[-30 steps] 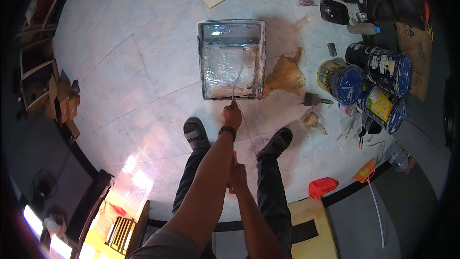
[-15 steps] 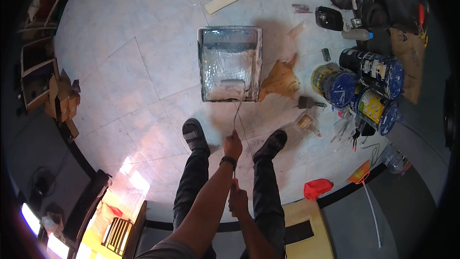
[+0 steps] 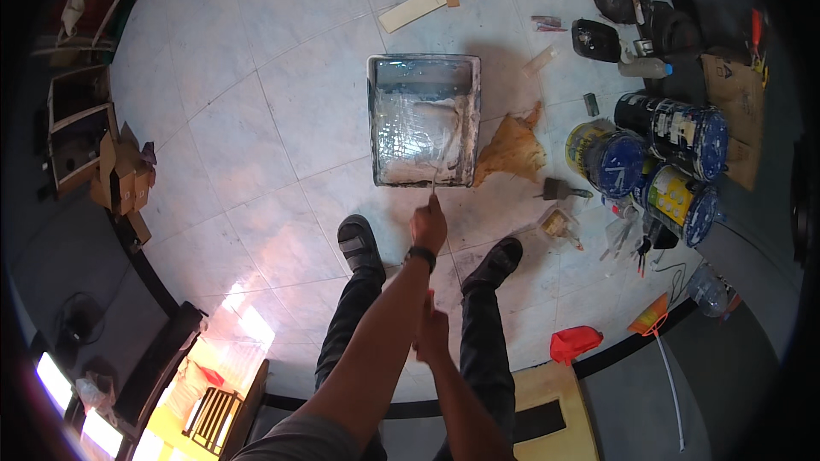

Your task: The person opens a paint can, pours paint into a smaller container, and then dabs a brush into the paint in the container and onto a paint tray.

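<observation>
Pale floor tiles (image 3: 290, 119) are spreading around a paint tray (image 3: 373, 119), and messy paint cans (image 3: 619, 162) are sitting to its right. A paint roller (image 3: 436, 111) is lying inside the tray, straight ahead of the hands. Its long, thin rod (image 3: 438, 166) is pointing back over the tray's near edge toward the person. The left hand (image 3: 429, 228) is being the nearer one, just below the tray, and is squeezing the rod. Farther below the tray, the right hand (image 3: 433, 337) is gripping the red handle (image 3: 430, 299). Both arms are stretching forward, the left one slanting rightward.
</observation>
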A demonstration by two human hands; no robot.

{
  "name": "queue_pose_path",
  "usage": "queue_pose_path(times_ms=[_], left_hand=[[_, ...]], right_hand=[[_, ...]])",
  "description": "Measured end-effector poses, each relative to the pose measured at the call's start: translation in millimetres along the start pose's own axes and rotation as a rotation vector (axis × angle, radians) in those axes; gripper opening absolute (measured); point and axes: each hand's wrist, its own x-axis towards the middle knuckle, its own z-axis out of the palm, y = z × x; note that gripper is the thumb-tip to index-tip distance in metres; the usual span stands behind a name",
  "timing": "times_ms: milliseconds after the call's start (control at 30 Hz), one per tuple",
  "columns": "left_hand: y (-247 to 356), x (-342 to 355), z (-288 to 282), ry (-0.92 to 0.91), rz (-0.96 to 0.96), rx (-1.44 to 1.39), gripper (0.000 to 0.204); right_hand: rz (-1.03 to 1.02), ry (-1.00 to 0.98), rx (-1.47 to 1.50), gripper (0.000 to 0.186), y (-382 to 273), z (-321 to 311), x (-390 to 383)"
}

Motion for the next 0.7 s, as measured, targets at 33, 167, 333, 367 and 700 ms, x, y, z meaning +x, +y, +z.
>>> queue_pose_path(times_ms=[33,167,333,367,700], left_hand=[[-7,-20,-2,-0.076,0.006,-0.025,0.068],[-47,-86,-2,-0.055,-0.167,-0.033,0.071],[-87,-41,14,-0.001,-0.137,0.043,0.071],[-86,-26,17,-0.009,-0.106,0.044,0.072],[-11,50,25,0.04,-0.045,0.025,0.075]], right_hand=[[0.129,-0.05,0.0,0.084,7,-5,-21],[0.196,0.043,-0.091,0.087,45,-15,-68],[0.102,0.043,-0.145,0.092,70,9,-15],[0.057,0.054,-0.175,0.092,67,11,-3],[-0.183,0.199,-0.06,0.087,-9,18,57]])
